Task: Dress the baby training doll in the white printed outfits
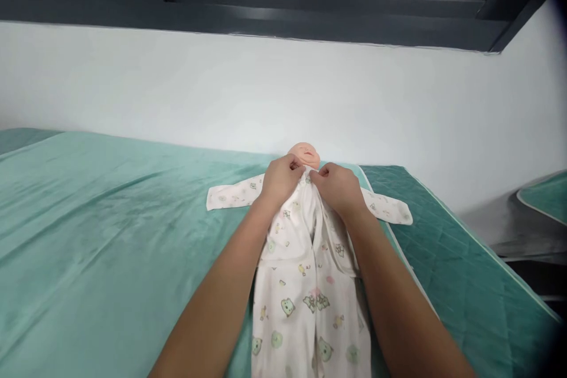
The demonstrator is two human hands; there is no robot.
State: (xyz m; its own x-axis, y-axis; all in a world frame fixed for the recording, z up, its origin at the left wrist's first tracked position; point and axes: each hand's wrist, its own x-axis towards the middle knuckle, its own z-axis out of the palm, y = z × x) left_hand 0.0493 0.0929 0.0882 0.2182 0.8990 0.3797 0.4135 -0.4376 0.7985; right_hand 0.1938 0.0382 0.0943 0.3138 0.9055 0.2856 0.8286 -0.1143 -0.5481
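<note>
1. Forearms (217,289) flank the pants (283,331), lower centre.
2. At centre, left hand (280,178) and right hand (340,188) pinch the top (290,227) by its collar (308,175), below the doll (305,152).
3. Collar adjusting seems underway; next needs aligned edges.

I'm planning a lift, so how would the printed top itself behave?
The top would probably hang floppy, since its cloth lies in soft folds. Its flat sleeves would likely dangle. Thin-looking edges suggest little weight.
</note>
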